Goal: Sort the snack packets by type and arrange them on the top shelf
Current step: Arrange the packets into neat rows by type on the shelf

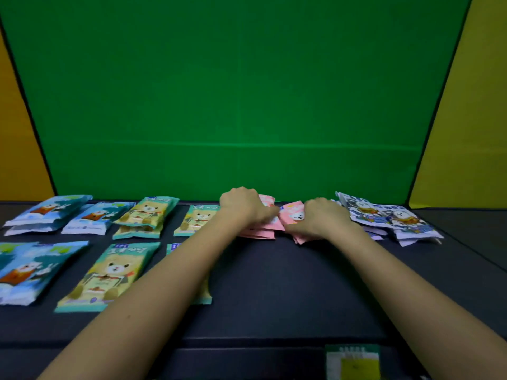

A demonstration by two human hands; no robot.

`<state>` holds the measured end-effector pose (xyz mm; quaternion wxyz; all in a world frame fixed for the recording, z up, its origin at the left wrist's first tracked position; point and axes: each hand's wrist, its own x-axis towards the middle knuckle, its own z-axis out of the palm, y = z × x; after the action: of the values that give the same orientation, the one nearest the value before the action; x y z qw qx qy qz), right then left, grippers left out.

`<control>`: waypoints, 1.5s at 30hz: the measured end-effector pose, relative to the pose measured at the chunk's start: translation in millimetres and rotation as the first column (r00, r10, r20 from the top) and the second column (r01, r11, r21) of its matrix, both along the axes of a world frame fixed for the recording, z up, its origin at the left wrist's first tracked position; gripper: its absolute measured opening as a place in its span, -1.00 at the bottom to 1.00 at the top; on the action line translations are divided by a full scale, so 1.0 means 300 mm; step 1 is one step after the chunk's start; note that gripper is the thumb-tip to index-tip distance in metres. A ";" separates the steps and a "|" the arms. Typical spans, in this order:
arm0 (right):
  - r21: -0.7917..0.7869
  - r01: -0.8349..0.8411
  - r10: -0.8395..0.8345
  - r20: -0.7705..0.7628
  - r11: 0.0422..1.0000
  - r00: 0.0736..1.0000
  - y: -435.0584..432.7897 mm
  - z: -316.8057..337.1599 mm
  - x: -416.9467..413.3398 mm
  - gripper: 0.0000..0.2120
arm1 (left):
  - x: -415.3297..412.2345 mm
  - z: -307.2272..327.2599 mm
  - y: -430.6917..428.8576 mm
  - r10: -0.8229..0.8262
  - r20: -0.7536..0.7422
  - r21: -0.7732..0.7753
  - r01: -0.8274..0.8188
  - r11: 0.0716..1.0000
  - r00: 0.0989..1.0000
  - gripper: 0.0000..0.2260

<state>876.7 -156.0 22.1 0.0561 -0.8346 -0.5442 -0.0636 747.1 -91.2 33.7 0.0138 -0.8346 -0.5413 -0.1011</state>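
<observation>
On the dark shelf top (274, 283) lie snack packets in groups. Blue packets (46, 212) are at the far left, teal-and-yellow bear packets (109, 275) beside them. Two small stacks of pink packets sit at the back middle. My left hand (244, 205) rests on and grips the left pink stack (258, 233). My right hand (321, 218) grips the right pink stack (293, 213). White-and-blue packets (389, 218) are piled to the right of my right hand. My left forearm hides part of another teal packet.
A green backdrop (233, 91) rises behind the shelf, with yellow panels (472, 119) at both sides. A green and yellow label (354, 362) is fixed on the shelf's front edge, low right. Bare dark surface lies between my forearms.
</observation>
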 end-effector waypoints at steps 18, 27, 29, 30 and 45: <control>0.109 -0.144 0.157 -0.115 0.983 0.981 -0.276 0.051 0.022 -0.36 | -0.076 0.054 -0.178 0.009 0.037 -0.032 -0.008 0.999 0.999 -0.46; -0.080 -0.130 0.126 -0.047 0.988 0.991 -0.396 -0.049 -0.052 -0.28 | -0.139 -0.072 -0.385 -0.053 -0.184 -0.086 0.038 0.996 0.982 -0.39; -0.062 -0.171 0.169 -0.045 0.983 0.985 -0.408 -0.057 -0.021 -0.28 | -0.156 -0.085 -0.385 -0.049 -0.184 -0.021 0.046 0.999 0.982 -0.36; -0.039 -0.217 0.215 -0.059 0.975 0.975 -0.415 -0.063 0.000 -0.30 | -0.169 -0.090 -0.380 -0.070 -0.164 0.011 0.073 0.997 0.984 -0.37; -0.091 -0.478 0.429 -0.319 0.874 0.845 -0.388 -0.070 0.046 -0.43 | -0.205 -0.117 -0.332 -0.245 -0.168 -0.112 0.229 0.967 0.955 -0.44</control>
<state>890.6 -272.3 1.0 0.0782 -0.6835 -0.7158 0.1197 685.7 -190.7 -1.5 0.0121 -0.8990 -0.4379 -0.0011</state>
